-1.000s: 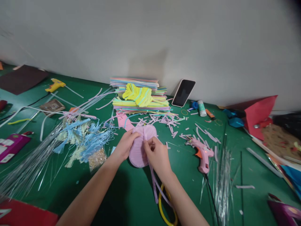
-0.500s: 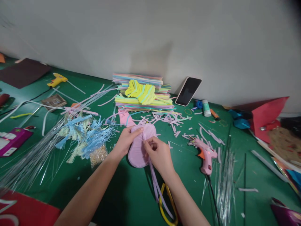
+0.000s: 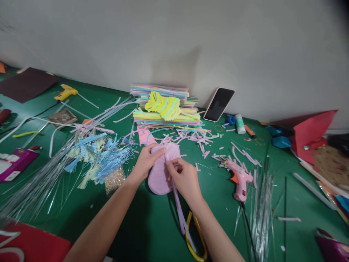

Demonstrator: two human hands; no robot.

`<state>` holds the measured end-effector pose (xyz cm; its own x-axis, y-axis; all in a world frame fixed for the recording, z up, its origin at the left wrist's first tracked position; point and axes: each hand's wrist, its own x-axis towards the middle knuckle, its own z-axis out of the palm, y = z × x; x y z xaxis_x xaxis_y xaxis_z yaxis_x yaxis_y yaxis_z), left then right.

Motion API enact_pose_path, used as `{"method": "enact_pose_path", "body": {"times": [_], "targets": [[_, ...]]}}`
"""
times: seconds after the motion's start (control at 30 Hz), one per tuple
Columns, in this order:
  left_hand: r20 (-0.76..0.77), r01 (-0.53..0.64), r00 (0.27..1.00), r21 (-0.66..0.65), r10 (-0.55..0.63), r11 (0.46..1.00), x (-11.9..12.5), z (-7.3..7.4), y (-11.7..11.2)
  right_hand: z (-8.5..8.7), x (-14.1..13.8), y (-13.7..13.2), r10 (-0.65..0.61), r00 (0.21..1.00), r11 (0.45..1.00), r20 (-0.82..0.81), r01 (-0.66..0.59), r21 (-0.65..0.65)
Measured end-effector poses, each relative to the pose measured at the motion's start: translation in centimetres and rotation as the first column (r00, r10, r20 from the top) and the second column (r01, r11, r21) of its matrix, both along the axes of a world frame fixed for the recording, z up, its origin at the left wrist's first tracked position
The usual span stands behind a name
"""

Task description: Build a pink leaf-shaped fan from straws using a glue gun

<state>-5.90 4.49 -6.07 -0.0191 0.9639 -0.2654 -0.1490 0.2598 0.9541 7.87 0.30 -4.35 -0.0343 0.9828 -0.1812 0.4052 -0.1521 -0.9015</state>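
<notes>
A pink oval foam piece (image 3: 158, 176) lies on the green table (image 3: 141, 225) in front of me. My left hand (image 3: 144, 163) grips its left and upper edge, fingers curled over the top. My right hand (image 3: 184, 178) pinches a thin pink foam strip (image 3: 178, 211) against the piece's middle; the strip trails down toward me. Yellow-handled scissors (image 3: 195, 238) lie under my right forearm.
A pink glue gun (image 3: 238, 180) lies right of my hands with its black cord. A stack of coloured foam sheets (image 3: 165, 109) and a phone (image 3: 219, 104) stand by the wall. Blue tassels (image 3: 100, 154), silver tinsel (image 3: 29, 193), foam scraps, a yellow glue gun (image 3: 65, 92) and red paper (image 3: 311, 133) lie about.
Both hands stayed on the pink piece; the right fingers shifted slightly along the strip. The camera tilted a little, moving the scene down and right.
</notes>
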Motion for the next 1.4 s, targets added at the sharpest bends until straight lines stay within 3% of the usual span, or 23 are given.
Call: {"method": "enact_pose_path", "body": {"times": [0.17,0.33,0.5,0.7,0.93,1.4], "targets": [[0.014,0.024,1.000,0.008,-0.024,1.000,-0.1,-0.1,0.0,-0.2,0.1,0.2,0.005,1.000,1.000,0.012,-0.005,0.004],[0.011,-0.032,0.999,0.017,0.032,0.999,-0.4,-0.8,0.4,-0.5,0.1,-0.3,-0.035,0.999,0.999,0.036,0.034,0.040],[0.012,-0.072,0.997,0.003,0.072,0.997,-0.6,-1.5,0.6,-1.0,0.7,-2.8,0.011,0.967,0.980,0.254,-0.061,0.191],[0.013,-0.065,0.998,-0.033,0.066,0.997,-0.3,-1.3,0.4,-2.0,0.9,-5.0,0.024,0.729,0.910,0.684,-0.299,0.287],[-0.071,-0.117,0.991,-0.018,0.115,0.993,-0.2,-1.1,0.6,-2.2,0.2,-5.4,0.061,0.523,0.888,0.850,-0.417,0.193],[-0.113,-0.091,0.990,-0.001,0.090,0.996,-0.4,-1.9,0.9,-2.5,0.2,-7.3,0.101,0.369,0.874,0.924,-0.476,0.095]]}}
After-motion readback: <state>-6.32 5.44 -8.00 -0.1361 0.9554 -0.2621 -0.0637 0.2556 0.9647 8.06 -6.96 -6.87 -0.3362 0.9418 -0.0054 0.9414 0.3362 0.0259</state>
